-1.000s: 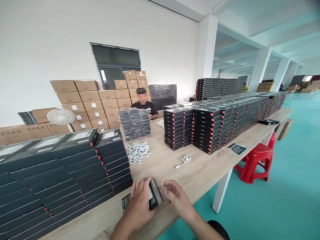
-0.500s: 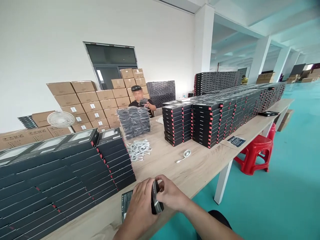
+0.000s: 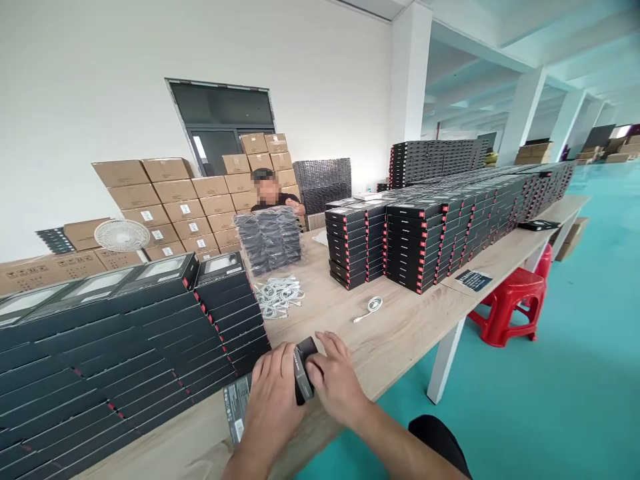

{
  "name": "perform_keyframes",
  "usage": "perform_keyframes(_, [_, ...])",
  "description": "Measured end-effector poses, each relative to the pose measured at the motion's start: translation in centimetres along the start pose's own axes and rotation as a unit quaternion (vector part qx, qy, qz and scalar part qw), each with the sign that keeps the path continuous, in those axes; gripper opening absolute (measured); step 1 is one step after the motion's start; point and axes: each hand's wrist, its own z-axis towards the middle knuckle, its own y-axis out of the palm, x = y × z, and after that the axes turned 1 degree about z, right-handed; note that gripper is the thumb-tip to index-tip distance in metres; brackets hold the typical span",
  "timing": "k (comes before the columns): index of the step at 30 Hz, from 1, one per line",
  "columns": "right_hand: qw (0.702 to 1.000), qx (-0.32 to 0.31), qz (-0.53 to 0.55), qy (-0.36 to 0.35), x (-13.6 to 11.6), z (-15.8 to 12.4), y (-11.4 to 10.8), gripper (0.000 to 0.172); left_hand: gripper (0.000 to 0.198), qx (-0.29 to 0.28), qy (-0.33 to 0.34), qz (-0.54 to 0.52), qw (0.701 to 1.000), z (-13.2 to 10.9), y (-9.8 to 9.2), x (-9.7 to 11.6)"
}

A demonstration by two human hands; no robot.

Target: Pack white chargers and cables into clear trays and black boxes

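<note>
Between my hands is a flat black box [image 3: 301, 375], tilted near the front edge of the table. My left hand [image 3: 274, 387] is closed over its left part, fingers bent across the top. At its right end, my right hand [image 3: 336, 381] grips a dark end piece, with the thumb pressed in and the forefinger raised; what the thumb touches inside is hidden. A grey printed panel [image 3: 237, 408] shows to the left under my left hand; I cannot tell whether it belongs to the same box. Beyond my hands, a coiled white cable [image 3: 374, 305] lies on the wooden table [image 3: 325, 310].
Stacked black boxes [image 3: 125, 333] rise close on my left, and long rows of them [image 3: 405, 253] stand at right. White cables [image 3: 280, 297] lie heaped by plastic-wrapped dark items [image 3: 270, 240], with a co-worker [image 3: 270, 193] behind. A printed card [image 3: 473, 280] and red stool [image 3: 515, 307] are at right.
Both hands and the black box have shifted slightly left and up. My right hand's fingers have spread farther over the box's end, and the co-worker's hands have moved.
</note>
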Motion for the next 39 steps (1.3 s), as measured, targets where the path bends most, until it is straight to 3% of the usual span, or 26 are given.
perform_keyframes(3, [0.986, -0.064, 0.123, 0.094, 0.5, 0.4, 1.2, 0.026, 0.070, -0.002, 0.008, 0.024, 1.000, -0.1, 0.2, -0.2])
perform_keyframes(5, [0.963, -0.051, 0.233, 0.125, 1.3, 1.0, 1.4, 0.024, 0.070, -0.030, -0.019, 0.036, 0.999, -0.2, -0.3, -0.9])
perform_keyframes(8, [0.903, -0.021, 0.385, 0.191, 3.2, 1.9, 0.6, 0.039, 0.084, -0.122, -0.090, 0.061, 0.987, -0.7, -1.9, -3.0])
perform_keyframes(10, [0.879, -0.040, 0.420, 0.223, 4.7, 2.7, -0.3, 0.043, 0.095, -0.200, -0.140, 0.076, 0.967, -1.4, -2.9, -4.9])
perform_keyframes(12, [0.887, -0.065, 0.395, 0.232, 6.1, 3.4, -1.1, 0.043, 0.103, -0.266, -0.179, 0.085, 0.943, -2.0, -3.6, -6.4])
perform_keyframes(14, [0.905, -0.089, 0.348, 0.229, 7.2, 4.0, -1.4, 0.041, 0.107, -0.288, -0.188, 0.071, 0.937, -2.3, -3.6, -7.2])
perform_keyframes(16, [0.926, -0.122, 0.279, 0.221, 7.9, 4.7, -1.5, 0.039, 0.103, -0.257, -0.163, 0.012, 0.952, -1.9, -3.0, -7.0])
perform_keyframes(19, [0.958, -0.165, 0.133, 0.192, 8.7, 6.4, -2.4, 0.033, 0.076, -0.196, -0.122, -0.111, 0.967, 0.2, -1.2, -5.3])
perform_keyframes(21, [0.972, -0.163, 0.017, 0.167, 9.4, 8.1, -4.0, 0.018, 0.065, -0.202, -0.102, -0.139, 0.964, 1.7, 0.1, -4.1])
perform_keyframes(22, [0.975, -0.154, -0.041, 0.155, 9.9, 8.9, -5.1, 0.014, 0.063, -0.217, -0.090, -0.142, 0.961, 2.4, 0.7, -3.7])
perform_keyframes(26, [0.958, -0.155, -0.210, 0.121, 12.9, 11.1, -9.8, 0.048, 0.068, -0.253, -0.098, -0.142, 0.952, 3.1, 2.4, -3.1])
perform_keyframes(28, [0.947, -0.174, -0.248, 0.112, 14.5, 11.2, -11.3, 0.042, 0.056, -0.252, -0.140, -0.128, 0.949, 2.7, 2.9, -3.2])
perform_keyframes(31, [0.939, -0.169, -0.277, 0.112, 15.8, 11.0, -12.5, 0.018, 0.016, -0.257, -0.196, -0.116, 0.939, 2.2, 3.1, -3.0])
perform_keyframes(33, [0.940, -0.144, -0.286, 0.119, 15.7, 10.7, -12.8, 0.015, 0.004, -0.243, -0.223, -0.126, 0.936, 2.1, 3.1, -2.7])
perform_keyframes(35, [0.944, -0.111, -0.283, 0.131, 14.7, 10.2, -12.7, 0.018, 0.003, -0.211, -0.254, -0.155, 0.931, 2.2, 3.1, -2.4])
perform_keyframes(39, [0.958, -0.073, -0.239, 0.138, 10.3, 7.5, -10.1, 0.033, 0.032, -0.115, -0.328, -0.265, 0.899, 2.6, 3.6, -1.6])
